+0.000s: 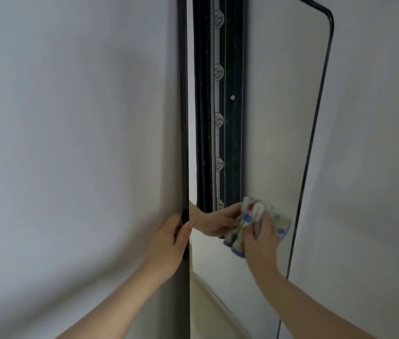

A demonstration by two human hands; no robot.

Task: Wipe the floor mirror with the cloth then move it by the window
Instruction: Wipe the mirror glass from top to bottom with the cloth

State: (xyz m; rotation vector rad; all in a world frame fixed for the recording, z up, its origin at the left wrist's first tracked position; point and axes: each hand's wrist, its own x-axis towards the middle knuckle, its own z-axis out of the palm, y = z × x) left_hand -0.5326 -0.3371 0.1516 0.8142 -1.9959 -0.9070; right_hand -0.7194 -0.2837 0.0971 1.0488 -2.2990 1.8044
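A tall floor mirror with a thin black frame and rounded top corner leans in a corner between white walls. My left hand grips its left frame edge, fingers curled round the black bar. My right hand holds a bunched white cloth with coloured dots and a blue border, pressed against the lower part of the glass. The glass reflects a hand with the cloth, a dark patterned door frame and pale wall.
White wall fills the left side and more white wall stands right of the mirror. A strip of pale floor and skirting shows reflected low in the glass.
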